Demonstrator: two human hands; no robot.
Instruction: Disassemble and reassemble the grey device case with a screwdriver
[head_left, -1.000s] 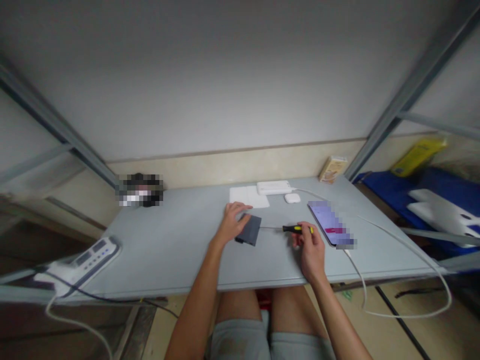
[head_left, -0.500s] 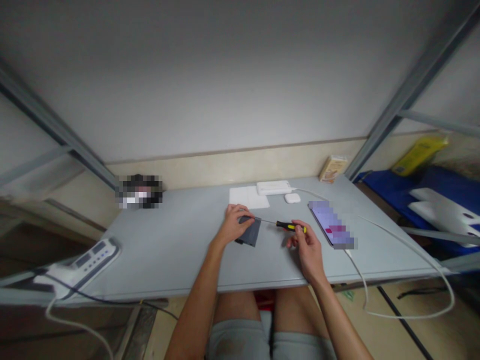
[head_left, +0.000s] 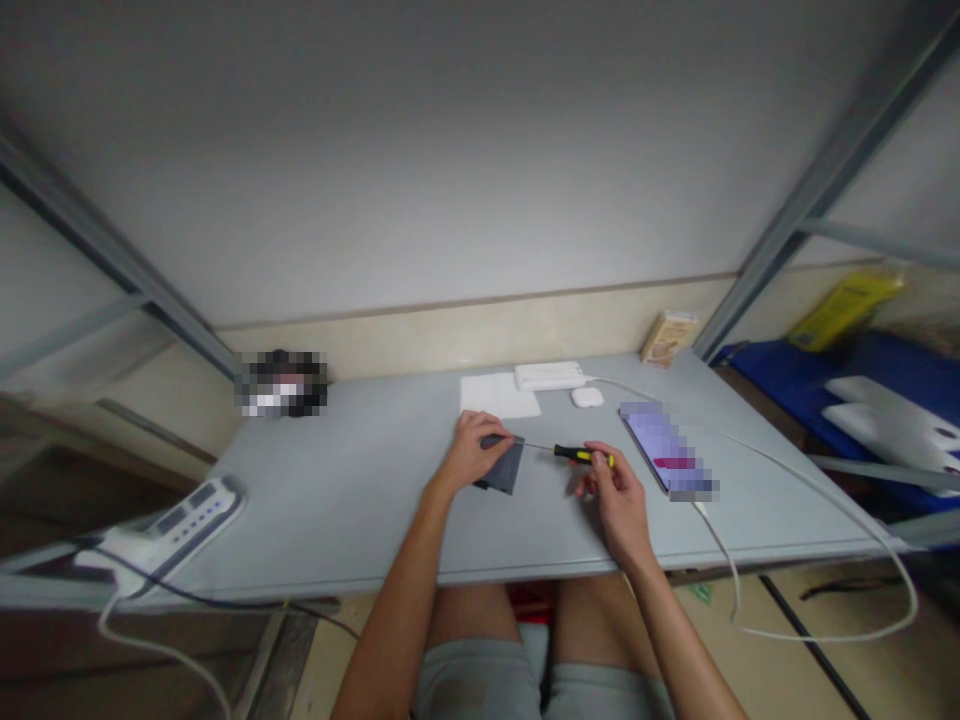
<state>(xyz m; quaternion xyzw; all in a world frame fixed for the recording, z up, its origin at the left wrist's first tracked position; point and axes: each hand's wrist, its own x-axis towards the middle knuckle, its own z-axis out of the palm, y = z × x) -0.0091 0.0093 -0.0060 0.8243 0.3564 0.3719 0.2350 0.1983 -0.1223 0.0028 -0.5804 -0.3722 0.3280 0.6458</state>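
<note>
On the desk lies a flat dark grey box-like device (head_left: 506, 472), its far left part covered by my left hand (head_left: 478, 445). The fingers of that hand are closed over the device's edge, with the fingertips at the screwdriver's tip. What exactly they pinch there is too small to make out. My right hand (head_left: 616, 490) grips a screwdriver (head_left: 574, 454) by its black and yellow handle. Its thin shaft points left, nearly level, and the tip meets the device's upper right corner by my left fingertips.
Behind my hands are a white paper sheet (head_left: 487, 397), a white power bank (head_left: 550, 376) with a cable, and a small white case (head_left: 586, 397). A phone (head_left: 664, 445) lies right. A power strip (head_left: 176, 535) sits left, and a small box (head_left: 669, 338) stands at the back.
The whole view has shifted very slightly. My left fingers have moved a little further over the device towards the screwdriver's tip; my right hand keeps its grip.
</note>
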